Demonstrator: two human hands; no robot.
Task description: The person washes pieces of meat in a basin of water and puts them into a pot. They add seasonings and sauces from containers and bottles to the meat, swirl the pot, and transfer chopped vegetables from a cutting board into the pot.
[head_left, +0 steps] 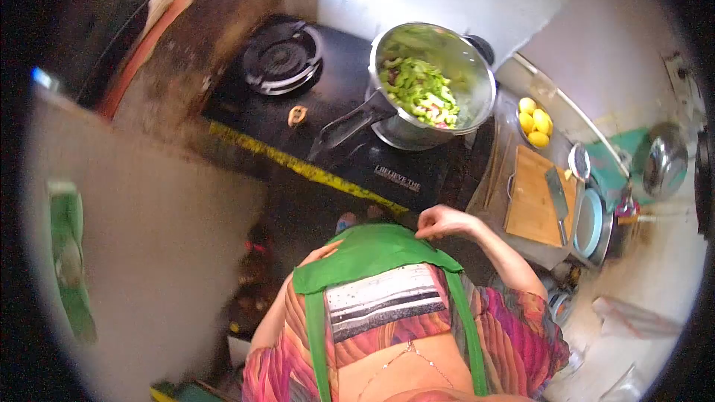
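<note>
A green apron (380, 246) hangs over my patterned top in front of my body. My left hand (322, 251) lies against the apron's left side with its fingers stretched out; part of the hand is hidden by the cloth. At the apron's right edge, my right hand (445, 221) is bent, its fingers curled and pinched on the fabric. Beyond both hands, a metal pressure cooker (477, 108) without its lid stands on the black gas stove (342, 156). Chopped green vegetables (424, 93) fill its bottom, and its black handle (354, 126) points toward me.
The other burner (283, 56) is to the left, with a small tan object (297, 115) near it. On the right counter are a wooden cutting board (532, 193), a knife (556, 197), yellow fruits (536, 123), a blue bowl (588, 223) and a metal bowl (665, 160).
</note>
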